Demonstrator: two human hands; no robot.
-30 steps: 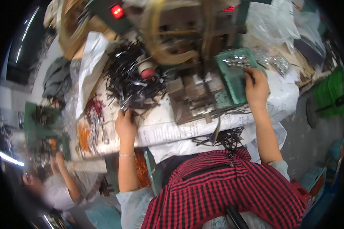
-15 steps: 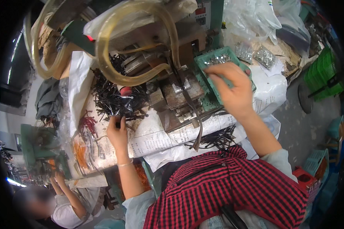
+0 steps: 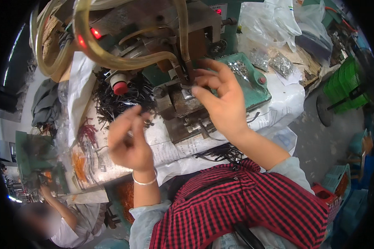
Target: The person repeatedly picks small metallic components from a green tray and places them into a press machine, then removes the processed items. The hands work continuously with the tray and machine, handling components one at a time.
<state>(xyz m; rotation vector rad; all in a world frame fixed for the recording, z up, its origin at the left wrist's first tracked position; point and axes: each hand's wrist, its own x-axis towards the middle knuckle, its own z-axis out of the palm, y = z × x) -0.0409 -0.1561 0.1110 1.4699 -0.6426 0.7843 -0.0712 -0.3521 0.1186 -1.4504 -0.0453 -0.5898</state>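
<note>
My right hand (image 3: 223, 99) is at the metal die block (image 3: 195, 101) of a small bench press. Its thumb and fingers are bent together beside the upright tool; whatever they hold, if anything, is hidden. My left hand (image 3: 131, 143) hovers in front of a pile of thin black strips (image 3: 120, 97), its curled fingers smeared by motion. A dark strip (image 3: 203, 129) shows at the front of the press base. Right of the die, a green tray (image 3: 259, 93) holds small shiny metal pieces (image 3: 238, 69).
A thick yellowish hose (image 3: 112, 62) loops over the press, near a red button (image 3: 120, 88). Bags of metal pieces (image 3: 283, 65) lie at the back right. More black strips (image 3: 224, 153) lie at the front edge. Another person (image 3: 81, 222) works at the lower left.
My right hand has moved left from the green tray to the die. My left hand has come back from the pile, toward me. The long strip no longer hangs out across the die's front.
</note>
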